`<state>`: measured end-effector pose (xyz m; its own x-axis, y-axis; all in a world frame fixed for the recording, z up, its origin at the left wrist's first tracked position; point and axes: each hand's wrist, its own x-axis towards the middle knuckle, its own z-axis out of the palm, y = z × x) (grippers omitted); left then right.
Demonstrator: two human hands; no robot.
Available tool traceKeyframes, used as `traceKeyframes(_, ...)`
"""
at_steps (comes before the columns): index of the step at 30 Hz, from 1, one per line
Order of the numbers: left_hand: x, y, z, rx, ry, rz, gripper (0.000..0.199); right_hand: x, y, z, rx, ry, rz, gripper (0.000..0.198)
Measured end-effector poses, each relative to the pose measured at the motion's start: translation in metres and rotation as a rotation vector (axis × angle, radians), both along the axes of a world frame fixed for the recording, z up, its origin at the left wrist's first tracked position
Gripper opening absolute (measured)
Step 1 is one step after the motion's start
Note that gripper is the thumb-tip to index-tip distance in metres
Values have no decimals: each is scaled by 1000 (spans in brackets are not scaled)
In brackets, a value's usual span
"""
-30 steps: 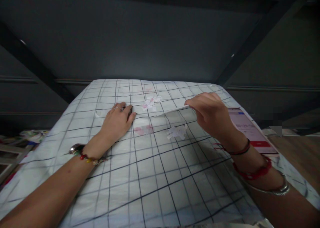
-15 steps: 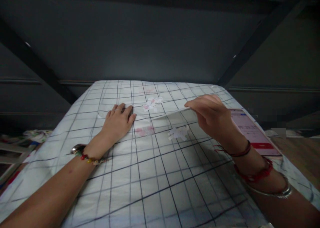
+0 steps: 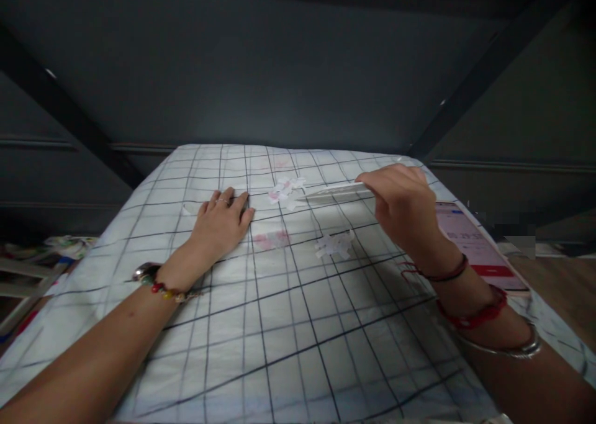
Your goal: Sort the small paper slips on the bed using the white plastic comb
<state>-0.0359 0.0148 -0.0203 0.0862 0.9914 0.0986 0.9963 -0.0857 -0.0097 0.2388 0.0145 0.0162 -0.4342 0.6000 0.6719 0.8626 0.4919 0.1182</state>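
Note:
My left hand lies flat on the checked cloth, its fingers a little apart and nothing in them. The thumb and fingers of my right hand pinch a thin white sheet of paper, seen nearly edge-on above the cloth. Its left end reaches the far pile of white and pink paper scraps; whether it touches them I cannot tell. A second pile of white paper scraps lies nearer to me, below the raised sheet. Between my hands the cloth shows a pinkish patch.
A phone with a lit screen lies at the right edge, partly behind my right wrist. A dark panel rises behind the cloth's far edge. A small white curl rests left of my left hand. Shelves stand at the lower left.
My right hand has moved slightly up and to the right with the paper. The sheet's left end has shifted away from my left hand, toward the far scraps. My left hand stays put.

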Motion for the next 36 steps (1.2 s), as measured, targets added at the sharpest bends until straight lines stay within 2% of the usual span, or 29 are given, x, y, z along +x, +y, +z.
traceKeyframes(6, 0, 0, -1, 15, 3, -11, 46, 0, 4, -4, -80, 8, 110, 34)
traceKeyframes(11, 1, -1, 1, 15, 2, -6, 46, 17, 9, 2, -36, 95, 169, 25)
traceKeyframes(14, 1, -1, 1, 20, 7, -11, 45, 14, 11, 0, -41, 134, 163, 25)
traceKeyframes(18, 0, -1, 0, 22, 13, -13, 45, 11, 14, -3, -64, 128, 268, 28)
traceKeyframes(25, 1, -1, 2, 15, -12, -9, 44, 42, 4, 23, -190, 72, 383, 24)
traceKeyframes(28, 1, -1, 2, 15, -10, -4, 44, 41, 0, 26, -132, 95, 300, 26)
traceKeyframes(32, -1, -1, 0, 32, -15, -20, 45, 27, 3, 13, 11, 156, 194, 23)
traceKeyframes(36, -2, -1, 0, 48, -8, -28, 44, 14, 4, 2, 30, 68, 111, 25)
